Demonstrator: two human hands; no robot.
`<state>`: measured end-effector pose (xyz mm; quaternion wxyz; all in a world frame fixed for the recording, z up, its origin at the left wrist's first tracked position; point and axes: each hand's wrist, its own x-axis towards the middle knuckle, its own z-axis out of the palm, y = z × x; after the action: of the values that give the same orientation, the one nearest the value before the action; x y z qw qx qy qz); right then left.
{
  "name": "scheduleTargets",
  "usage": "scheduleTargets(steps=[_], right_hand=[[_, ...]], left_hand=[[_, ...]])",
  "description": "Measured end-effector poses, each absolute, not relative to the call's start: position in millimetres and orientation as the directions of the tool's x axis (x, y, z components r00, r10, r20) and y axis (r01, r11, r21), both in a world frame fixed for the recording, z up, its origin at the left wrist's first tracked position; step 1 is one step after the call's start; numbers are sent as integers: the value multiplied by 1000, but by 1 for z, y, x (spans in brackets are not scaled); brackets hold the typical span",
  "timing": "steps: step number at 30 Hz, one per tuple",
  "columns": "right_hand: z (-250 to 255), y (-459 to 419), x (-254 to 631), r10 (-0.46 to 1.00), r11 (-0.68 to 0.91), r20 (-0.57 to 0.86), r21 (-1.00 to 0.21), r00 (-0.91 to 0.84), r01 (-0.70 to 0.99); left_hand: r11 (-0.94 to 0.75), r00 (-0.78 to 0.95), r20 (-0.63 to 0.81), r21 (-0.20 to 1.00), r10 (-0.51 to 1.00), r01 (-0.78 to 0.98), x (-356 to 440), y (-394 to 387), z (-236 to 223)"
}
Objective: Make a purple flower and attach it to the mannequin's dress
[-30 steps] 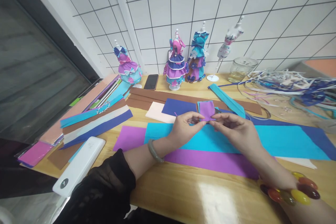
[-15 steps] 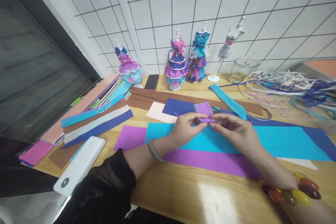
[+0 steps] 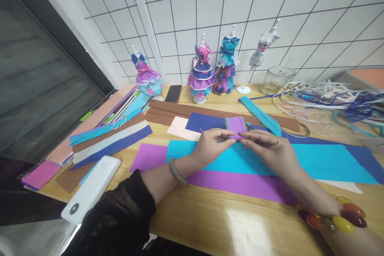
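The small purple piece (image 3: 236,124) had been tipped slightly rightward at its far end since the previous frame. It was held at the far edge of the turquoise strip (image 3: 234,162) – pointed away from the person, its long axis (only a little longer than its width) running likewise. Its near edge was pinched between thumb and fingers by the left hand (image 3: 213,148) and right hand (image 3: 270,149). Thin, matte, near-rectangular material was seen, edged in turquoise.

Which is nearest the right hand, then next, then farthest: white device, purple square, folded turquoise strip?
1. Purple square, pinched by the right hand.
2. Folded turquoise strip, just beyond that hand.
3. White device, far over on the left.
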<state>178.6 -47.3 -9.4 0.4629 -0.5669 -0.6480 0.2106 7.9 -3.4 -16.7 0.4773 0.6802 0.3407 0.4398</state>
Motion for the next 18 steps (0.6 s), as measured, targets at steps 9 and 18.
scheduleTargets(steps=[9, 18], right_hand=[[-11, -46, 180, 855, 430, 517, -679, -28, 595], [-11, -46, 181, 834, 463, 548, -628, -67, 625]], left_hand=[[-389, 383, 335, 919, 861, 70, 7, -3, -19], [-544, 402, 462, 831, 791, 116, 5, 1, -21]])
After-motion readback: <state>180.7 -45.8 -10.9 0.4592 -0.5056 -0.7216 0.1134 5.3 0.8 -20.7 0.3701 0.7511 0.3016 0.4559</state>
